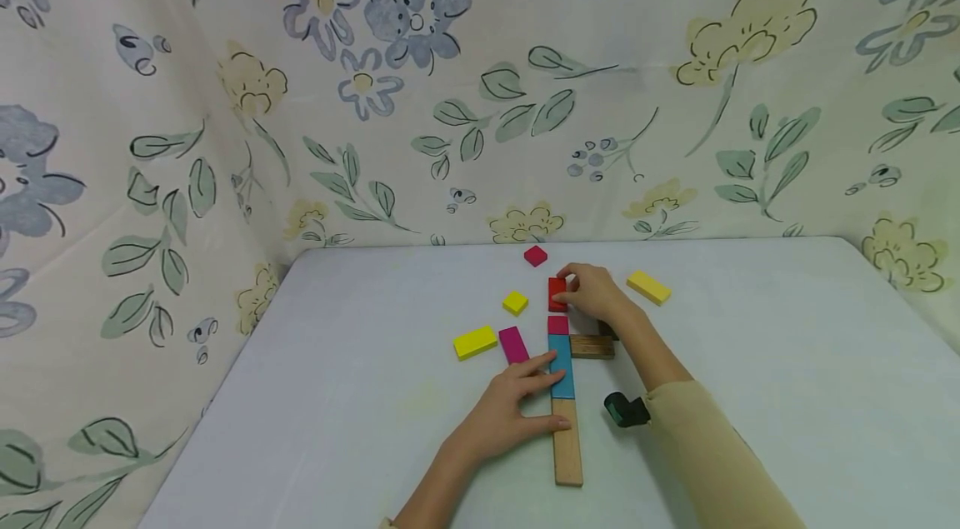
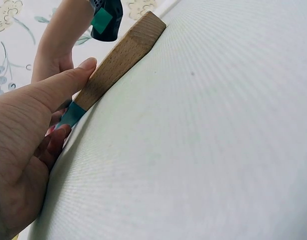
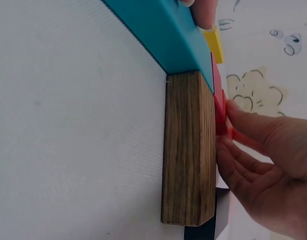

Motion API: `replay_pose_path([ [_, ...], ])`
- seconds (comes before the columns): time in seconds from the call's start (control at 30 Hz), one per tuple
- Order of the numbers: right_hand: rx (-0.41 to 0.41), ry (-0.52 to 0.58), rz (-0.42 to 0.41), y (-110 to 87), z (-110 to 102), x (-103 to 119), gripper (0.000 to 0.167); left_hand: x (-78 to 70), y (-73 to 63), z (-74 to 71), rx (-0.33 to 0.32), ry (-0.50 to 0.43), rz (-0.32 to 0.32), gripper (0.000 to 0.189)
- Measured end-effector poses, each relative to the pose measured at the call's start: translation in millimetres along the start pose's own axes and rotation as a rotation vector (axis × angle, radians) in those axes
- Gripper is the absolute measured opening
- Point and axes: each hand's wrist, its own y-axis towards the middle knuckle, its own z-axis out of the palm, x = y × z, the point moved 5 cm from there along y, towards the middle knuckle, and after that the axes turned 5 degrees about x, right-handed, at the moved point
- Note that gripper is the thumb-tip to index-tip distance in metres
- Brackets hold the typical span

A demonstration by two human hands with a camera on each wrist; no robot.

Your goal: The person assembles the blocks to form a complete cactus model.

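A straight row on the table runs from a light wooden block [image 1: 567,446] through a blue block [image 1: 561,371] to a pink block [image 1: 557,326]. My left hand [image 1: 513,411] rests along it, fingertips on the blue block and thumb at the wooden one. Just beyond the pink block, my right hand [image 1: 600,293] pinches a red block [image 1: 557,289] between thumb and fingers. A dark brown striped wooden block [image 3: 188,150] juts sideways from the blue one. Behind it, partly hidden under the right wrist, lies a dark block [image 3: 200,233].
Left of the row lie a magenta block [image 1: 513,344], a long yellow block [image 1: 475,342] and a small yellow block [image 1: 515,303]. A red block [image 1: 536,255] sits farther back, and another yellow block [image 1: 648,286] lies right of the right hand. Patterned cloth [image 1: 480,162] hangs behind the table.
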Motion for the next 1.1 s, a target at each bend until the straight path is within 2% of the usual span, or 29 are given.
replay_pose_path([
  [0.27,0.017,0.019,-0.049,-7.5,3,4,0.046,0.0,-0.3,-0.8,0.003,0.004,0.002,0.060],
  [0.5,0.018,0.043,-0.059,-13.3,4,6,0.046,-0.4,-0.6,-0.7,0.003,0.008,0.000,0.060],
  [0.77,0.001,0.026,-0.075,-16.8,6,5,0.045,-0.6,-2.1,-0.3,-0.010,0.007,0.025,0.062],
  [1.1,-0.002,0.017,-0.083,-17.9,7,5,0.045,-1.1,-1.9,0.1,-0.008,0.008,0.021,0.061],
])
